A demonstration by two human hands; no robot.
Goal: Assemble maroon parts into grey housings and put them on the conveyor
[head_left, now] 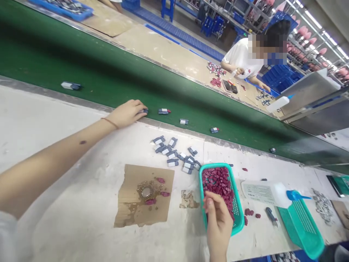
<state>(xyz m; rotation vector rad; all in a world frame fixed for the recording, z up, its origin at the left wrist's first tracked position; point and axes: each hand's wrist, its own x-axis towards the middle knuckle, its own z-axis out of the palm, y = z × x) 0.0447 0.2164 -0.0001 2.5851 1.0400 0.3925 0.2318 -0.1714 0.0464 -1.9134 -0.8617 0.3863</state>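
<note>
My left hand [130, 112] reaches to the near edge of the green conveyor belt [109, 69], its fingers closed over a small blue-grey plastic part [144, 110] mostly hidden beneath them. Over a teal basket [240, 214] full of small dark-red pieces [218, 180], my right hand [218, 214] has thumb and forefinger pinched together. Whatever may be between those fingertips cannot be made out. Left of the basket, a pile of grey-and-white parts [172, 154] lies on the white table. A cardboard piece [131, 214] carries a wet patch and several red pieces [151, 201].
Several grey-and-white parts, some red-tipped [163, 111], lie spaced along the belt. Right of the basket are a white bottle with a blue nozzle [280, 194], a second teal basket [300, 225] and loose red pieces [248, 211]. A co-worker [242, 54] handles parts across the belt.
</note>
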